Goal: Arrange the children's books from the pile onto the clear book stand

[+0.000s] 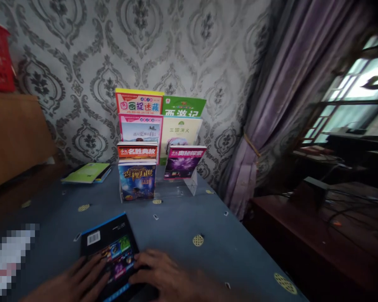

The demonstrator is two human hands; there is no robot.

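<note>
"Your left hand (85,279) and right hand (162,272) occupy the near edge of the scene, both placed on the black book (108,241)."

"State of the fingers?"

"Left: your fingers are extended, slightly spread and laid on the near left part of the cover, released. Right: your fingers are slightly bent and lap over the right edge; whether they grasp it cannot be told, as the underside is hidden."

"Position of the book?"

"It lies back cover up on the blue-grey tablecloth (176,222), left of centre. Locate the barcode label (93,238) at the far left corner; the coloured pictures (124,243) sit partly beneath your fingers."

"Next items outward?"

"Beyond the book, well apart from your hands, find the clear stand (192,186). Left side, near to far: blue book (137,180), orange book (137,152), pink-bordered book (141,128), yellow-topped book (140,102). Right side, near to far: purple book (183,164), cream book (179,130), green book (185,107). A low pile of booklets (88,173), green cover uppermost, lies to the left of the stand."

"Outer surroundings?"

"Far: patterned wallpaper (141,25). Right: a tied purple curtain (247,155), then a window (355,88) and a dark red table (280,222). Left: a brown box (15,138), with a red object (0,63) above it that cannot be identified."
</note>
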